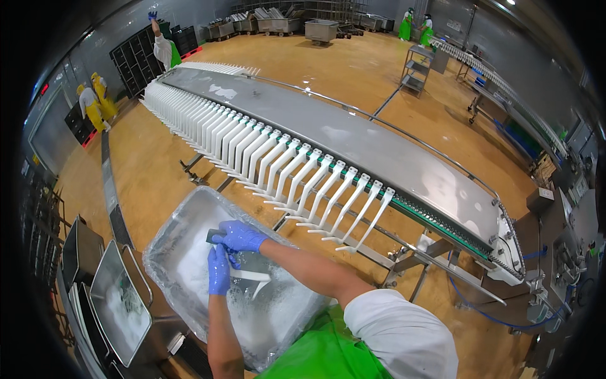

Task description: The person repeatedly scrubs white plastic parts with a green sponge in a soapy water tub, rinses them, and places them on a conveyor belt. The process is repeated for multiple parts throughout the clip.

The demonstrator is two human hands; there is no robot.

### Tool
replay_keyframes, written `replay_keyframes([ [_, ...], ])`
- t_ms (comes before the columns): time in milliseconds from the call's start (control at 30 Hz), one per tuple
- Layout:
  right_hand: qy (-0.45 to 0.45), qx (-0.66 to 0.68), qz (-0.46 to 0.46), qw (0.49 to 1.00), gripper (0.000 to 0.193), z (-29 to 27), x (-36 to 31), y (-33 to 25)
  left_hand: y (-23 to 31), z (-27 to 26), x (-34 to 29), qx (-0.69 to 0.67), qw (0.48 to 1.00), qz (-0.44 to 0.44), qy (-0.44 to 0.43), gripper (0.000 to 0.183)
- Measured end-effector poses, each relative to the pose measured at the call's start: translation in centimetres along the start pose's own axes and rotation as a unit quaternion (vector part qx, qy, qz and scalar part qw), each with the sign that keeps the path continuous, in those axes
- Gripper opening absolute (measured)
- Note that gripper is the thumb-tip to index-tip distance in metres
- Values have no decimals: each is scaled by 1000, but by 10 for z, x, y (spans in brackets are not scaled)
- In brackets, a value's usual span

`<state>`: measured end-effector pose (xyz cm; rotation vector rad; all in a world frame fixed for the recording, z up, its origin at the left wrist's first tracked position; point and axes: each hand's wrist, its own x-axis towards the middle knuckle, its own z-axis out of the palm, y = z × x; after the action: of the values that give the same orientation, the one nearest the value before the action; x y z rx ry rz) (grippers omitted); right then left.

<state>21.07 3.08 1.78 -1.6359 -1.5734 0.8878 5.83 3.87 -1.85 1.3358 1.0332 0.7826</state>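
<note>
A white, bent, plastic-looking bar (252, 275) is held in the closed, blue-gloved left hand (219, 270) above the middle of a rectangular, clear-film-lined tub (173, 221) of white suds, inside its edges. A dark green pad (213, 236) is gripped by the blue-gloved right hand (245, 238). Similar white bars (278, 167) are lined up along the near edge of a long grey metal surface (379, 155).

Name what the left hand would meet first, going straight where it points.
The left hand would probably meet the right hand or the dark pad it holds; depth leaves which comes first unclear.
</note>
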Motion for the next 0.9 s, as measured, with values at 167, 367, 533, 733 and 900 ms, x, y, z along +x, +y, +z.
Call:
replay_keyframes([
  [167, 1, -144, -10, 990, 30, 31, 7, 50, -40, -23, 30, 182, 979, -81, -49, 32],
  [367, -190, -307, -12, 933, 34, 74, 0, 63, -150, -78, 63, 289, 956, -41, -36, 42],
  [533, 101, 18, -91, 991, 51, 65, -9, 3, -59, -48, 48, -410, 901, -139, 2, 36],
  [733, 56, -165, -198, 965, 55, 104, -20, -15, -3, -50, -6, -549, 834, 43, 17, 49],
  [900, 6, -259, -85, 962, 54, 86, -9, 5, -5, -43, 8, -512, 853, 98, 21, 49],
])
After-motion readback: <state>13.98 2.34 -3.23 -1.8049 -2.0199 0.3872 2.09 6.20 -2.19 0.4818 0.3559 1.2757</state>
